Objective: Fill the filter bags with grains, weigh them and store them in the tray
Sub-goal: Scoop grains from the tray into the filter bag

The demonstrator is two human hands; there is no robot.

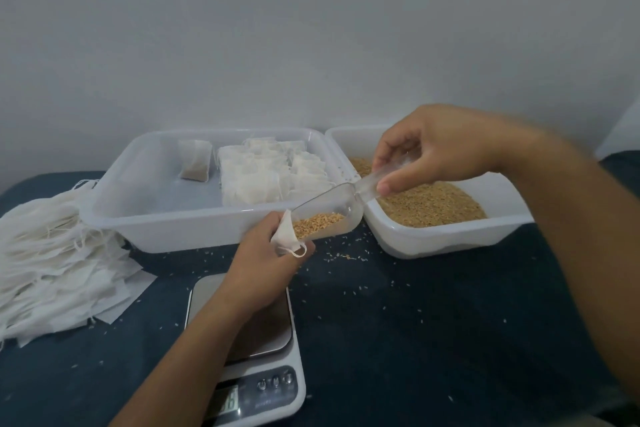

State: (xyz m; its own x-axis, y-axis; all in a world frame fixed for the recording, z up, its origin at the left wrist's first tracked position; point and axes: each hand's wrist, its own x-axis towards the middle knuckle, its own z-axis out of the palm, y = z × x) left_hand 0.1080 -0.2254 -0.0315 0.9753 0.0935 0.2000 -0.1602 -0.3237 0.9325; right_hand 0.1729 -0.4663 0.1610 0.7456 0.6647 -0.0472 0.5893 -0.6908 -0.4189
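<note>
From the head camera, a clear scoop (329, 208) was held by its handle in the right hand (436, 149), thumb and fingers pinched round it, tilted down toward eight o'clock. Its grain-laden mouth met a small filter bag (285, 236), which was gripped open in the left hand (266, 263) above the scale (263, 381). At twelve o'clock from that hand, filled bags (270, 173) lay in the storage tray (145, 218); at two o'clock the grain tray (450, 239) held the grains (433, 204). Empty bags (52, 263) were piled at nine o'clock on the dark tabletop (433, 322).
</note>
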